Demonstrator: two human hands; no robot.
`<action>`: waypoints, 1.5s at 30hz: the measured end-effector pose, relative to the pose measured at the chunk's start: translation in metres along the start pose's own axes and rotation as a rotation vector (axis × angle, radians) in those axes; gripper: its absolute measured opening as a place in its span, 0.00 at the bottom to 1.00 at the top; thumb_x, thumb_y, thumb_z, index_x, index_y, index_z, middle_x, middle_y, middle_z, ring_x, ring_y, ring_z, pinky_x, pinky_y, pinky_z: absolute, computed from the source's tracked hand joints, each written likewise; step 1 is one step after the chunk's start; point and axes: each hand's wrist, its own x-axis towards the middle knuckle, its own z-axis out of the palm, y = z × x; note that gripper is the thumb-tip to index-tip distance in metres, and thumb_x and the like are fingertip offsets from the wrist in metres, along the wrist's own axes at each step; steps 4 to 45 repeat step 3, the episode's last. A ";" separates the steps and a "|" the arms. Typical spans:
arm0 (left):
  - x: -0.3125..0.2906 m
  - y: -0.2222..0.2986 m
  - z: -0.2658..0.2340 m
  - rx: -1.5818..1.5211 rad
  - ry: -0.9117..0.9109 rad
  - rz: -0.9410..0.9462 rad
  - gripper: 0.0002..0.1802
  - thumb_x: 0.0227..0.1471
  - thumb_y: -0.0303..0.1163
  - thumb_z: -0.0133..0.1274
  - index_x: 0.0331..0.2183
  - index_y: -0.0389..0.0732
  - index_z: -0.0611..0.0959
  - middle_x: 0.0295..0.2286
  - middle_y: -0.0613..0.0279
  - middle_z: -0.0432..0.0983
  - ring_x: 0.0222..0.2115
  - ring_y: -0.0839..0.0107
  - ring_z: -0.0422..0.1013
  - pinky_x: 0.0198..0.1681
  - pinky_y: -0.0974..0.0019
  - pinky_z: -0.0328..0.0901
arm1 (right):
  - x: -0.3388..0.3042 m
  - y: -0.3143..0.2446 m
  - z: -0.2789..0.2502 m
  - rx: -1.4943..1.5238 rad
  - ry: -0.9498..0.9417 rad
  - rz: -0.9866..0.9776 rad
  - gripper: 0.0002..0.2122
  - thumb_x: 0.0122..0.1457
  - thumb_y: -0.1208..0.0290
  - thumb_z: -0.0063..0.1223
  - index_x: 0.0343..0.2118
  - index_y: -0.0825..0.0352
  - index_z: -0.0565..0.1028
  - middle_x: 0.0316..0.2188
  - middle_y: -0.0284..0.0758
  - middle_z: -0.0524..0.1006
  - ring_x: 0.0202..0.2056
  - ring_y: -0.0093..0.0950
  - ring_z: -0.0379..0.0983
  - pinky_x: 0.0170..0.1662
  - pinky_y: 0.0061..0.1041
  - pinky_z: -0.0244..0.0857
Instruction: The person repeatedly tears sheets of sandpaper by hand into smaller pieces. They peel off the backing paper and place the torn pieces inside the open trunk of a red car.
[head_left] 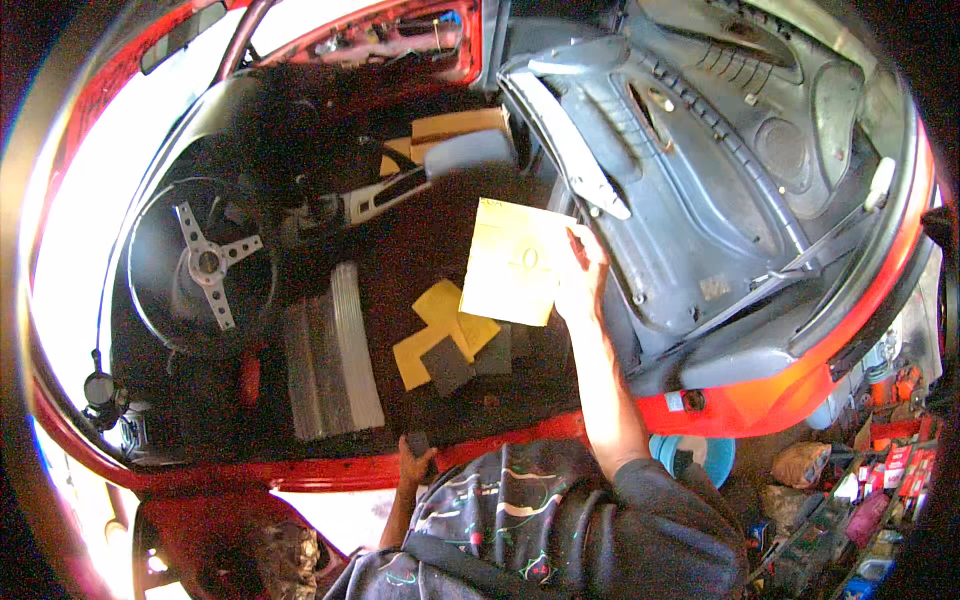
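Note:
Pinched at its right edge, a yellow paper sheet (512,262) with a printed mark is raised over the car's interior by my right hand (585,268). My left hand (414,462) is down by the red door sill (330,472), its fingers closed around a small dark block (419,443). On the dark floor ahead of it lie several bent yellow pieces of paper (452,318), overlapped by a dark grey square (447,366). To their left is a ribbed, light-grey strip or panel (340,350); what it belongs to I cannot tell.
A steering wheel (207,262) stands at the left, with a centre console (385,197) beyond the floor. Grey trim panels (690,190) fill the right rear. Outside the sill are a blue bucket (712,460) and cluttered shelves of tools and boxes (860,500).

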 end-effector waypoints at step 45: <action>-0.006 -0.022 -0.004 -0.196 -0.089 0.223 0.60 0.33 0.51 0.63 0.56 0.31 0.46 0.53 0.45 0.52 0.55 0.57 0.50 0.56 0.56 0.47 | 0.006 -0.030 0.016 0.036 -0.012 -0.003 0.05 0.55 0.73 0.49 0.33 0.68 0.72 0.28 0.30 0.74 0.29 0.16 0.68 0.32 0.17 0.64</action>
